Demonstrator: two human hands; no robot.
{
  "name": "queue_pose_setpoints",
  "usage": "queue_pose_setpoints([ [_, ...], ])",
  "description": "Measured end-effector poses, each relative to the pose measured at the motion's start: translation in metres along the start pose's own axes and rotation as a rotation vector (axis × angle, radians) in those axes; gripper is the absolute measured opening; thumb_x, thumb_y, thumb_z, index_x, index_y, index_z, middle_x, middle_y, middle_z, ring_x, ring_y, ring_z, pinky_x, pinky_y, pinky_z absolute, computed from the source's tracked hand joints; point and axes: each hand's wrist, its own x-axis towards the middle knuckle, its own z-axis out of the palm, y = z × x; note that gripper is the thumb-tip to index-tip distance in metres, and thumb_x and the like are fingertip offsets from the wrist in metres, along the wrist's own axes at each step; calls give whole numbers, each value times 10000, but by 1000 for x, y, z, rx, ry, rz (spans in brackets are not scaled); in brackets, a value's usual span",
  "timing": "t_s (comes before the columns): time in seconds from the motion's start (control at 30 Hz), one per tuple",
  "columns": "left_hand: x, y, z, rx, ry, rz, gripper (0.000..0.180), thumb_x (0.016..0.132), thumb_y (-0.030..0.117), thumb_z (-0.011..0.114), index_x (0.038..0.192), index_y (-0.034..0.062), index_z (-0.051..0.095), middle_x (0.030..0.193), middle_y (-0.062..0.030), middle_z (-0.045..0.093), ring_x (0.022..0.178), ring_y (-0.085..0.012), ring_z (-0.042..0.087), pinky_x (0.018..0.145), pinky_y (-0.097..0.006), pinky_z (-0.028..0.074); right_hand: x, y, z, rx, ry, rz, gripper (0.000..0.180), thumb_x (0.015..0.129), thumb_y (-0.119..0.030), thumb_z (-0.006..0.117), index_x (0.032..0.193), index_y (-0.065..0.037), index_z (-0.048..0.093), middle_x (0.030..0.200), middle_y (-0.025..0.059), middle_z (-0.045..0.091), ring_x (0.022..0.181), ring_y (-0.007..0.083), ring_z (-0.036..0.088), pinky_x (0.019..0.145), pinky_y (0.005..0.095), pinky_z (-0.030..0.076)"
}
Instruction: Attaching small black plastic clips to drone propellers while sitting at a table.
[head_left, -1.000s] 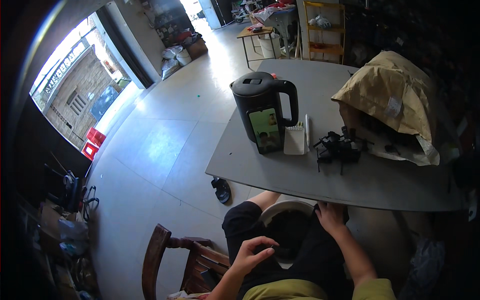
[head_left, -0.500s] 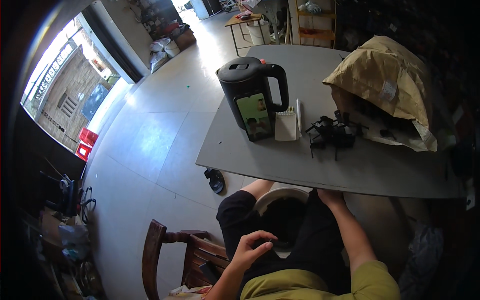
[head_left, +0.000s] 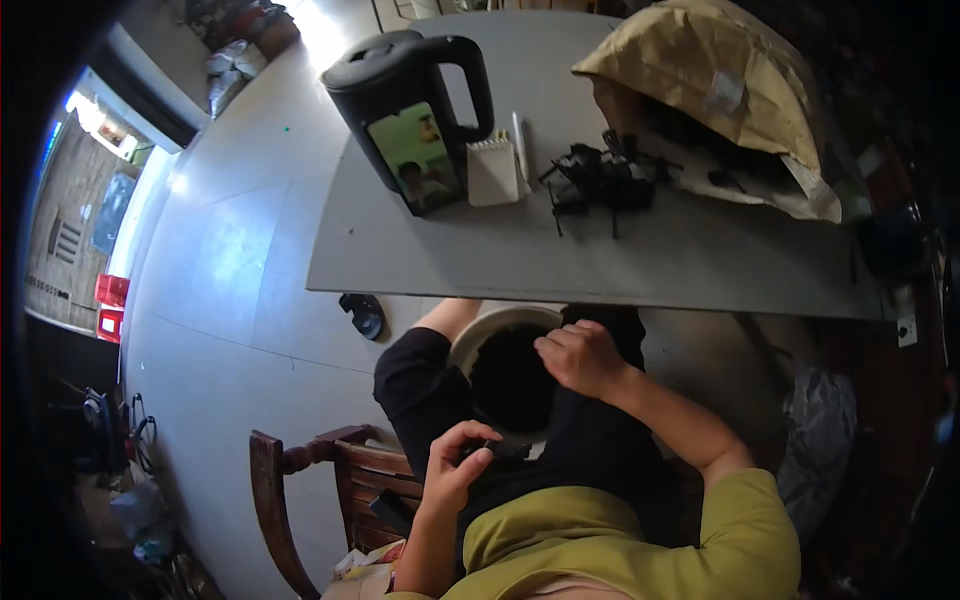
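A white round bowl (head_left: 478, 335) with dark contents rests on my lap, below the table edge. My right hand (head_left: 580, 357) is curled over the bowl's far right rim, fingers bent into the dark contents. My left hand (head_left: 458, 465) is at the bowl's near rim, pinching a small dark piece (head_left: 505, 451) between thumb and fingers. What my right hand holds is hidden.
A grey table (head_left: 560, 260) carries a black kettle (head_left: 410, 90) with a phone (head_left: 417, 158) leaning on it, a small notepad (head_left: 492, 172), a heap of small black parts (head_left: 600, 180) and a tan paper bag (head_left: 720, 85). A wooden chair (head_left: 300, 480) is under me.
The view has closed in on the table and lap. My left hand has moved from my knee to the bowl's near rim and pinched a dark piece; my right hand stays over the bowl.
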Motion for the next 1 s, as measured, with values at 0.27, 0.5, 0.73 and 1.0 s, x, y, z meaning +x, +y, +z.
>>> queue_pose_setpoints([
  [0.27,11,-19,4,-333,-128,41,343,729,260,588,896,-39,575,864,-123,549,792,-198,535,721,-255,407,90,56,-48,-122,352,543,190,801,-178,621,957,-87,561,680,102,623,607,293,618,523,370,480],
  [0.5,7,-28,9,-599,-139,-31,321,757,303,532,854,-2,556,776,-108,466,633,-207,480,538,-279,394,69,52,-52,146,341,467,156,780,-125,650,878,-62,547,553,88,576,505,244,581,456,333,421],
  [0.73,11,-31,-18,-582,-68,-93,344,754,326,507,843,-4,544,765,-113,468,650,-208,474,572,-283,395,77,-105,-206,59,352,-47,198,646,-97,651,841,-68,627,559,-1,494,412,129,445,406,252,309],
  [1.0,14,-26,-1,-627,-85,-133,300,785,316,496,839,23,535,762,-83,471,620,-197,457,556,-292,385,107,-116,-217,225,533,-266,249,635,-217,628,503,-49,501,444,-31,356,373,92,380,429,254,289],
])
